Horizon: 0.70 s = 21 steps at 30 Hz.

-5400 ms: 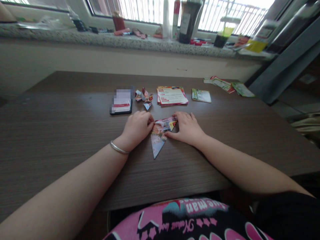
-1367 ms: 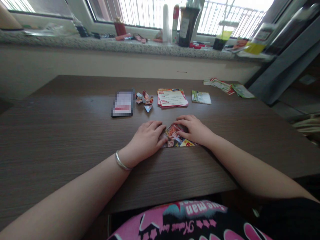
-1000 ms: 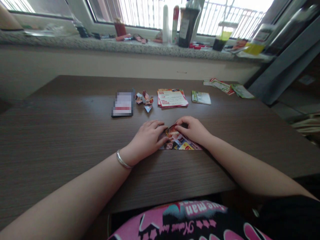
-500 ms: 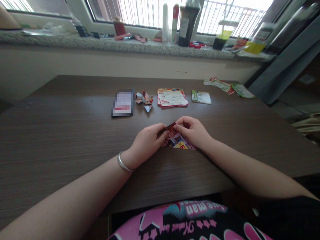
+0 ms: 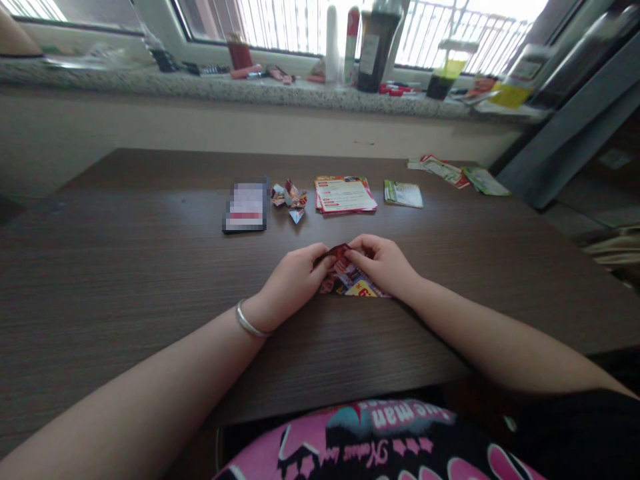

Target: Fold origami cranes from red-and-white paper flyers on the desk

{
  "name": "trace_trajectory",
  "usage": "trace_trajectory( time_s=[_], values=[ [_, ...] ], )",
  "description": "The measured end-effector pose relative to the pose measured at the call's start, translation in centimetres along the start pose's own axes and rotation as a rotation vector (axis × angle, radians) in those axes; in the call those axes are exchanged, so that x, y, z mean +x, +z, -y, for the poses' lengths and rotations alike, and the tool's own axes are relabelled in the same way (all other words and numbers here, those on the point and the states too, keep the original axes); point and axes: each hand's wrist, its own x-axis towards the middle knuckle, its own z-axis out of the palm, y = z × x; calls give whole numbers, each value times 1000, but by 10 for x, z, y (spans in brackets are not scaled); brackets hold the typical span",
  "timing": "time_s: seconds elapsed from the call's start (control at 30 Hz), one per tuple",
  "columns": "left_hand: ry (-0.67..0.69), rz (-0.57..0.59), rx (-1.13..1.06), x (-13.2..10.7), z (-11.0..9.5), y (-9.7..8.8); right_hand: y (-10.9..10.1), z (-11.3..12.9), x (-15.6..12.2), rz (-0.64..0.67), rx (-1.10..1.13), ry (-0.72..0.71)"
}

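both hands pinching folded flyer

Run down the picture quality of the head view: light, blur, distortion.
Head view: the window is blown out white; the table carries a soft sheen with no hard shadows; wide-angle stretch bends the table edges and forearms; the phone screen is pixelated; the folded paper pinched between left hand and right hand is slightly soft, its print unreadable.
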Motion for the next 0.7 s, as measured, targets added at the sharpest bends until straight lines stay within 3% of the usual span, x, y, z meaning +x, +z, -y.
trace_trajectory(
  time_s=[0.3, 0.53, 0.7],
  values=[
    [31, -46, -36, 1, 14, 7, 3, -12, 10, -38, -141, 10],
    [120, 8, 287, 4, 18, 6, 2, -11, 10, -2, -281, -68],
    [205, -11, 414, 6, 22, 4, -2, -15, 9, 40, -424, -274]
  ],
)
